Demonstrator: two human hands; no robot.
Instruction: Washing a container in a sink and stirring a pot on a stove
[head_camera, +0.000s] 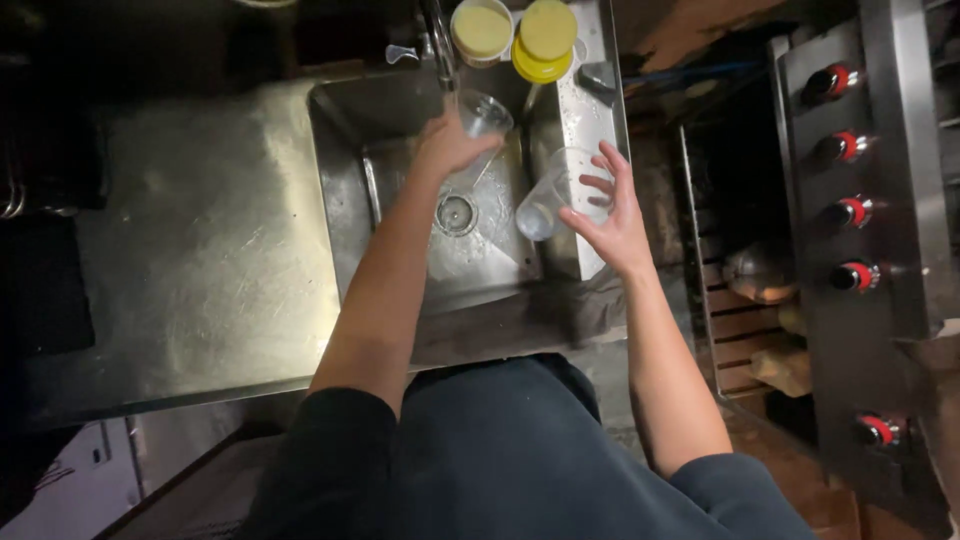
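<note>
I stand at a steel sink (340, 150). My left hand (447, 147) grips a clear glass (483, 115) and holds it under the tap (440, 45), above the round drain (456, 213). My right hand (612, 215) holds a second clear glass (555, 190), tilted on its side over the sink's right edge, with the fingers spread around it.
A steel counter (200, 240) stretches to the left of the basin. Two yellow-lidded round containers (545, 35) sit behind the tap. At the right a metal panel carries several black knobs with red rings (850, 212). A wooden slatted shelf (745, 330) lies below it.
</note>
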